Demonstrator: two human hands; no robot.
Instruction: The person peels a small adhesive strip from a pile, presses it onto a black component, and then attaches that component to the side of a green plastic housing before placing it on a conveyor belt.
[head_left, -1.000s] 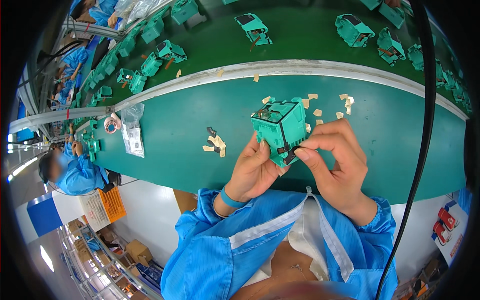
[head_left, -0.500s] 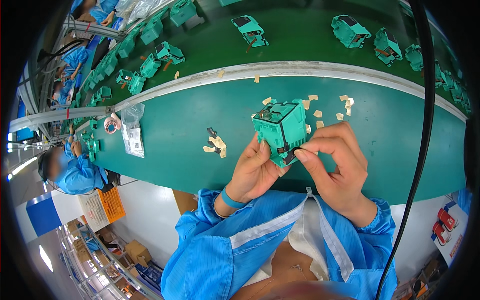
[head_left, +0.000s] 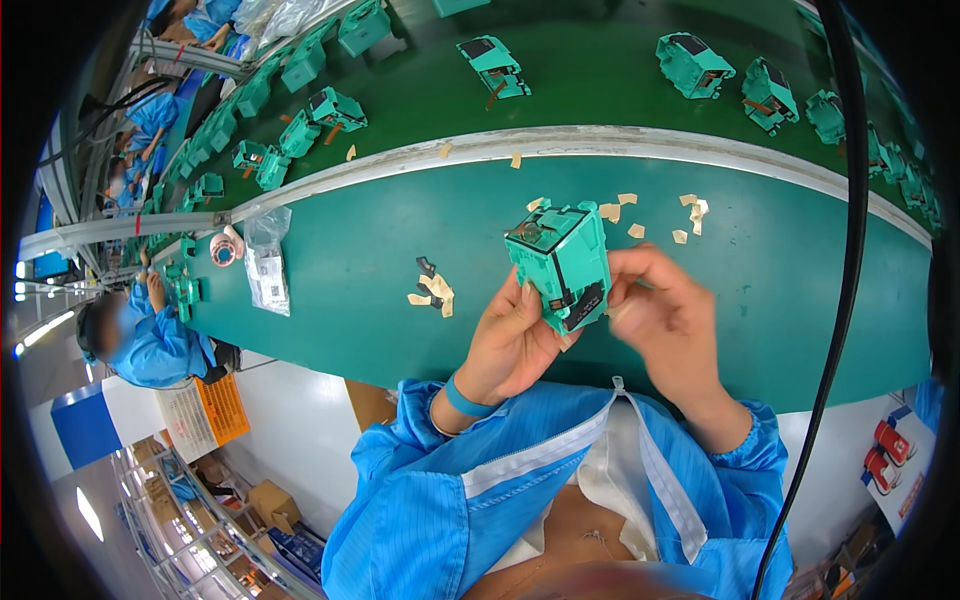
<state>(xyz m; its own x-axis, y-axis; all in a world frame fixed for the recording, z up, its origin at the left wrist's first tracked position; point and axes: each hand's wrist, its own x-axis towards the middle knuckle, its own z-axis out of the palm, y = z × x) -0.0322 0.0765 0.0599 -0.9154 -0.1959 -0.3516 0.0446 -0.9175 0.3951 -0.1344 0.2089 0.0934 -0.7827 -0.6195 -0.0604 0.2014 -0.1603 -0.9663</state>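
A green plastic housing (head_left: 568, 262), boxy with black strips along its edges, is held tilted above the table in front of me. My left hand (head_left: 508, 345) is closed around its lower left side, the thumb on the face towards me. Low on the housing lies a black patch (head_left: 583, 308) with faint pale print, now uncovered. My right hand (head_left: 668, 325) is at the housing's right edge, fingers bent and smeared by motion. Whether anything is pinched between those fingers does not show.
Small cream paper pieces (head_left: 636, 231) lie beyond the housing, others (head_left: 438, 290) to its left. A clear bag (head_left: 267, 265) and a tape roll (head_left: 224, 248) sit farther left. Green housings (head_left: 495, 66) stand on the conveyor (head_left: 580, 60) behind a metal rail. A black cable (head_left: 850, 250) hangs at right.
My right hand has moved off the lower front of the housing to its right edge, baring the black patch. The left hand keeps its hold; the conveyor housings have shifted slightly left.
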